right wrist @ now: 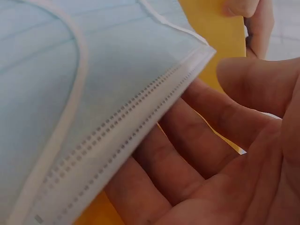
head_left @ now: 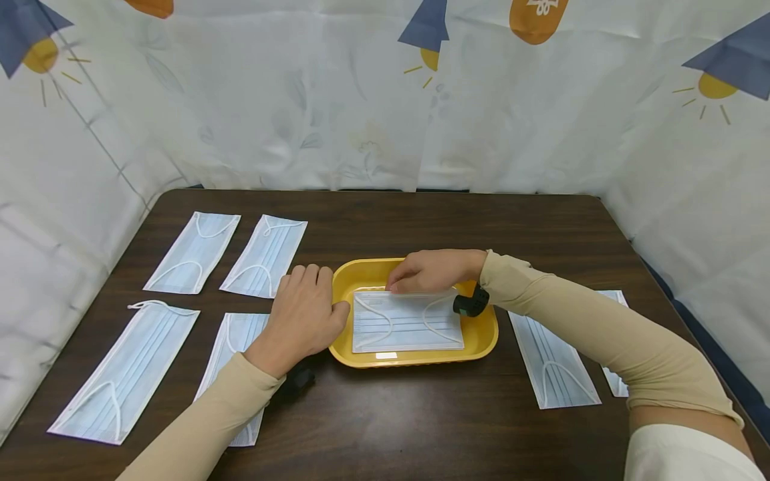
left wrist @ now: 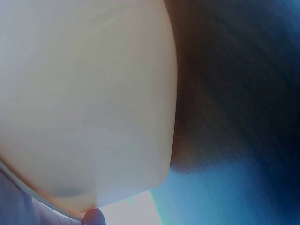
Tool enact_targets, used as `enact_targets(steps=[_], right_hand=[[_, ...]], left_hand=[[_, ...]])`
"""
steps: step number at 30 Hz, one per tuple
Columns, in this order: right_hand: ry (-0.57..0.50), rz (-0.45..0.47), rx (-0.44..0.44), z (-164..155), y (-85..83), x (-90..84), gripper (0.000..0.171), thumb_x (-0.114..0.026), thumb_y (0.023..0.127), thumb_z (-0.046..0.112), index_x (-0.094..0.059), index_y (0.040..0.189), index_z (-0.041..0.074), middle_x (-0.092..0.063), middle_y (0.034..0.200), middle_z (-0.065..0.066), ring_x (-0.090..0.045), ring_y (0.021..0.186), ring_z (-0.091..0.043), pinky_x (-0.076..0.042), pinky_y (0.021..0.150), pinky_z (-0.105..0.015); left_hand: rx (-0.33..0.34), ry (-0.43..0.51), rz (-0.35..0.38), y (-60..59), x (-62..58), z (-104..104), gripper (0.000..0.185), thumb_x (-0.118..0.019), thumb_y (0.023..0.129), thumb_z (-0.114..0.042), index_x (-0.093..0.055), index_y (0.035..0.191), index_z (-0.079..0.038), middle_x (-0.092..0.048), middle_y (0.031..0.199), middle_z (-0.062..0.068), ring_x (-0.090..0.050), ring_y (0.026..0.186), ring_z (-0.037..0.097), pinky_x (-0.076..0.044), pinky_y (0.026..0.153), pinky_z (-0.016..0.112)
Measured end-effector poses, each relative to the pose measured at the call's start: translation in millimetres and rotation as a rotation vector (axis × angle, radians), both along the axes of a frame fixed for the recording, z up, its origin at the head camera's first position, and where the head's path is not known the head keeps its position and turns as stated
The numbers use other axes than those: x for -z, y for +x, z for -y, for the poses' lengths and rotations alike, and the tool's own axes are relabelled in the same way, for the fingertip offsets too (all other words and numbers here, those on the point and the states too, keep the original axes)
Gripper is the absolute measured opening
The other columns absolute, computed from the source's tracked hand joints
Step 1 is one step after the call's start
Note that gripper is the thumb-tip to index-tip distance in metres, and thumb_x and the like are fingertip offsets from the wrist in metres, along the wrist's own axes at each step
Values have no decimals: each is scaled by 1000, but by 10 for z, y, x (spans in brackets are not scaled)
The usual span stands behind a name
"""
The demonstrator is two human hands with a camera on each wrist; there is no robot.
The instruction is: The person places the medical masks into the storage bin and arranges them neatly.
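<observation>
A yellow tray [head_left: 415, 361] stands in the middle of the table, with a light blue face mask [head_left: 409, 324] lying in it, ear loops on top. My left hand [head_left: 307, 317] grips the tray's left end, the thumb at the rim. In the left wrist view the pale, blurred tray wall [left wrist: 93, 103] fills much of the picture, a fingertip [left wrist: 94, 216] at its edge. My right hand [head_left: 430, 270] reaches over the tray to the mask's far edge. The right wrist view shows its fingers [right wrist: 183, 126] extended behind the mask's edge [right wrist: 126, 126], fingertips hidden, the thumb [right wrist: 248, 82] apart from the mask.
Several more masks lie flat on the left of the dark wooden table [head_left: 409, 421], one [head_left: 240, 334] partly under my left forearm. Two masks, the nearer one [head_left: 556, 364] and another [head_left: 615, 381], lie at the right, partly behind my right sleeve. A patterned white curtain [head_left: 361, 120] hangs behind.
</observation>
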State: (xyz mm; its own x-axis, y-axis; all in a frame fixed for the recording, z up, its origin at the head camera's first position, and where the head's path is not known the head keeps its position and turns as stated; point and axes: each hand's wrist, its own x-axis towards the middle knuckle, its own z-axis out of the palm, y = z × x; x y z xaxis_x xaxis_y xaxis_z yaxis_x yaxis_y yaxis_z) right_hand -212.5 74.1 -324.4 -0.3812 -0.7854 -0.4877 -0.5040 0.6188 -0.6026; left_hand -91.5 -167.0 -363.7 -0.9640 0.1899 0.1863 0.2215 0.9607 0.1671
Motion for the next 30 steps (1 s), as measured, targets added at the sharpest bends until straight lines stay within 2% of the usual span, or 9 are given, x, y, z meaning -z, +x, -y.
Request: enact_targets(steps=[3,6,9,14,25,30], right_hand=[[-19,20,16,-16,-12,-23,30,-47,109,37,-70,123,23,-68,109,2,-58,99,-15,-46,91,-33],[-23,46,49,-36,-8,-69,33,-46,109,36,-69,129,22,-71,118,4,-62,104,-13,-50,95,-31],[-28,75,81,-61,0,-117,36,-47,110,33,-66,136,18,-70,131,1,-65,114,-14,-54,102,-33],[-36,108,132,-105,6,-158,35,-49,109,28,-64,138,14,-71,133,-5,-68,120,-17,-56,104,-36],[-54,47,99,-200,47,-263,32,-48,109,23,-66,134,12,-71,132,-6,-69,118,-18,-57,102,-37],[-80,43,111,-251,74,-340,32,-50,108,24,-65,135,12,-70,133,-8,-70,116,-20,-58,99,-37]], left_hand=[[3,5,-5,3,-3,-6,32,-58,90,-28,-57,100,3,-49,81,11,-41,81,28,-31,71,37],[4,7,-10,5,-3,-8,32,-58,90,-28,-57,99,3,-48,80,10,-41,80,28,-30,70,37],[3,9,-15,8,-2,-7,32,-58,90,-27,-57,99,3,-48,80,10,-41,80,28,-30,70,37],[5,9,-22,14,-3,-4,30,-57,90,-27,-56,97,2,-48,79,10,-41,79,28,-30,70,37],[3,16,-24,13,11,-2,28,-57,90,-26,-55,93,1,-46,77,10,-40,77,28,-29,69,36],[3,21,-32,12,13,-2,27,-57,89,-27,-54,92,1,-46,77,9,-40,77,28,-29,69,36]])
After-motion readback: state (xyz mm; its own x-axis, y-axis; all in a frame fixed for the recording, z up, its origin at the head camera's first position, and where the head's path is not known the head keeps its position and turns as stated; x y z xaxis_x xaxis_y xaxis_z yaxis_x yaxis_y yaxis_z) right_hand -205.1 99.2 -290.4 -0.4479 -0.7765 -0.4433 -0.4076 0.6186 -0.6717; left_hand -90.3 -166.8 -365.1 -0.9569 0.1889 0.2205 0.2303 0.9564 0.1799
